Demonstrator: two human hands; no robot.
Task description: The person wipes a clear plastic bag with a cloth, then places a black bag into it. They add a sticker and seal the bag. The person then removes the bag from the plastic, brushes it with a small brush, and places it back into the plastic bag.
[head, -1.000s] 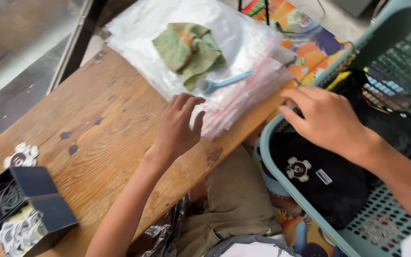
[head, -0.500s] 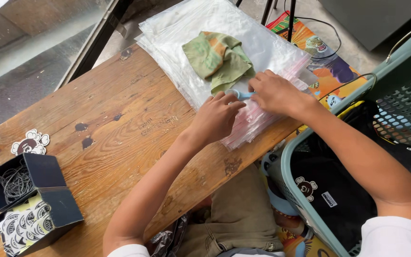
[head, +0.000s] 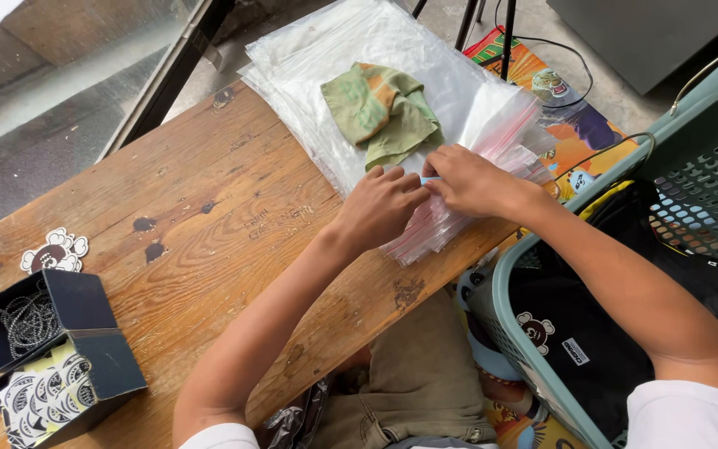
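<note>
A stack of clear zip-top plastic bags [head: 359, 66] lies at the far end of a wooden table [head: 209, 224]. A crumpled green and orange cloth [head: 380, 112] rests on top of the stack. My left hand [head: 380, 208] and my right hand [head: 467, 179] meet at the near edge of the stack, fingers pinching the red-striped bag openings. A bit of a blue object shows between the two hands; what it is cannot be made out.
A dark blue two-compartment box [head: 56, 353] with chains and round stickers stands at the table's near left, a sticker [head: 56, 249] beside it. A teal plastic laundry basket [head: 625, 274] with black clothing sits to the right. A colourful mat [head: 575, 125] covers the floor.
My right hand left the basket and came over to the bag stack. Both hands now press together at the stack's near edge, covering the blue object that lay there.
</note>
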